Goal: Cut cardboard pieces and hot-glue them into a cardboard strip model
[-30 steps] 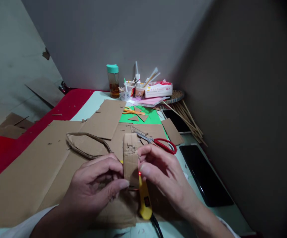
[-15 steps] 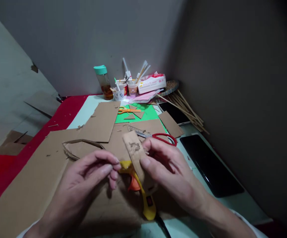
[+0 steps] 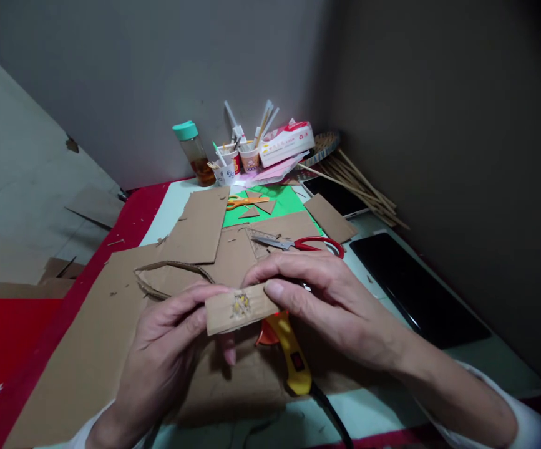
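Note:
Both hands hold a small cardboard strip (image 3: 239, 308) level above the table. My left hand (image 3: 171, 340) pinches its left end, and my right hand (image 3: 326, 296) grips its right end with thumb on the front. A torn patch shows yellowish in the strip's middle. Under the hands lies a yellow glue gun (image 3: 291, 355) with an orange trigger and a black cord, resting on a large cardboard sheet (image 3: 83, 343).
Red-handled scissors (image 3: 314, 244) lie just beyond my right hand, a curved cardboard loop (image 3: 171, 269) beyond my left. Further back are orange scissors (image 3: 239, 201) on green paper (image 3: 289, 202), cups of sticks (image 3: 246, 156), a bottle (image 3: 190, 153). A black tablet (image 3: 420, 293) and bamboo sticks (image 3: 368, 184) lie right.
The cardboard strip has turned from upright to level. My left hand, which had let go half a second ago, grips its left end again. The view has shifted.

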`<state>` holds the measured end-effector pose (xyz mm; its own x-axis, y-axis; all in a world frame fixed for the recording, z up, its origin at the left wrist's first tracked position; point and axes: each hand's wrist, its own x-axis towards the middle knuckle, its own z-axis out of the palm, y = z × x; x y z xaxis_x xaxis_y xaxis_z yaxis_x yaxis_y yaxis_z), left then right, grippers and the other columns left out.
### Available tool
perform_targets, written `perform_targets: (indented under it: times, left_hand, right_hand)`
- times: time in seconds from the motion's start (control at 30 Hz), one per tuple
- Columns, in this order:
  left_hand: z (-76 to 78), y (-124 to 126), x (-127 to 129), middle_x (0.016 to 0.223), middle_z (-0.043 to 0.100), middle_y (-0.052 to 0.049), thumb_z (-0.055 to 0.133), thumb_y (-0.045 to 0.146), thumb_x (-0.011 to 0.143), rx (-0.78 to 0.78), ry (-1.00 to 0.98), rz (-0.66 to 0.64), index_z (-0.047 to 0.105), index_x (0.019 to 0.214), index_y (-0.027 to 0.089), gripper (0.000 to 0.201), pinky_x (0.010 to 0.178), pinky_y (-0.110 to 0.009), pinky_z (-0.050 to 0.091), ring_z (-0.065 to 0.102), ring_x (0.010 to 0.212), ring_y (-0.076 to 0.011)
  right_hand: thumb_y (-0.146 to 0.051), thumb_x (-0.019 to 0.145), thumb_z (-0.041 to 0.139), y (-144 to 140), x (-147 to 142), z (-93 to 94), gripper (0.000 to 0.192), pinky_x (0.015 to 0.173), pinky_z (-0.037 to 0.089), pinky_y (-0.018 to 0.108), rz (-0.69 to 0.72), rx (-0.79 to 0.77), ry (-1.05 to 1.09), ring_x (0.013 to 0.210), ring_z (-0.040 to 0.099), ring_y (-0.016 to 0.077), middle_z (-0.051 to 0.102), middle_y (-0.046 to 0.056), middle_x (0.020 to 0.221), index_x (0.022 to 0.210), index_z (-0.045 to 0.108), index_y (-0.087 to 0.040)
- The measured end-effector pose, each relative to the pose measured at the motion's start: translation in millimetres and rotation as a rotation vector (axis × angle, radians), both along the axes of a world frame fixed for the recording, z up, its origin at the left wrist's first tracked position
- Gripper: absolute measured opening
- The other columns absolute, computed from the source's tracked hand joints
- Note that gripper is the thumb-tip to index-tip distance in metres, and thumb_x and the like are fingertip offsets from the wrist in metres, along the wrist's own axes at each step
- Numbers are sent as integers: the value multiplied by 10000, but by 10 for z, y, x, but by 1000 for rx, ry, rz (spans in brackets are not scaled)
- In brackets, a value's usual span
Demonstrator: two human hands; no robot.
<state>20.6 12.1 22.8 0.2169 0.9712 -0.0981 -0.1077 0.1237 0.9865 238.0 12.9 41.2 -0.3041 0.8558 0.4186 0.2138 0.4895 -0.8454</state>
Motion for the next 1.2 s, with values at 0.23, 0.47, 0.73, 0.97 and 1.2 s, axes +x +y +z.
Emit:
perform_targets:
  times: [0.23,0.47,0.73,0.97,1.2]
  left_hand:
    - [9,-81,22,573,610,20,772,309,817,-137,-59,55,808,934,223,149,327,-174,445,488,382,-92]
    - [-34,-87,5,556,365,85,781,389,807,-138,53,95,659,861,207,225,387,-131,329,274,435,-52]
    - [-105,-28,25,512,295,136,715,420,891,-94,-67,101,595,921,228,229,351,-111,283,216,370,-37]
    - [-111,7,49,554,524,93,631,419,969,-21,-39,-17,601,932,214,210,367,-139,377,513,342,-64]
    - [-183,-101,10,566,637,23,550,430,1012,134,240,7,603,806,184,325,405,-181,341,489,347,-62]
  right_hand:
    - [-161,1024,488,-15,-9,-66,195,752,480,262,-15,94,-41,780,644,140,682,-27,868,1118,651,-213]
    - [-157,1018,469,-16,-77,-122,269,718,455,261,-57,91,-3,662,550,132,556,-63,741,1273,531,-213]
    - [-154,1023,496,9,-104,-157,197,749,471,270,-100,120,-25,703,609,143,637,-37,791,1191,584,-205]
    - [-127,1003,500,22,-113,-173,181,734,468,259,-167,127,-10,774,647,142,693,5,925,1129,605,-204]
    - [-125,1002,501,23,-102,-188,193,742,463,264,-144,116,-2,789,641,139,649,-15,858,1153,600,-195]
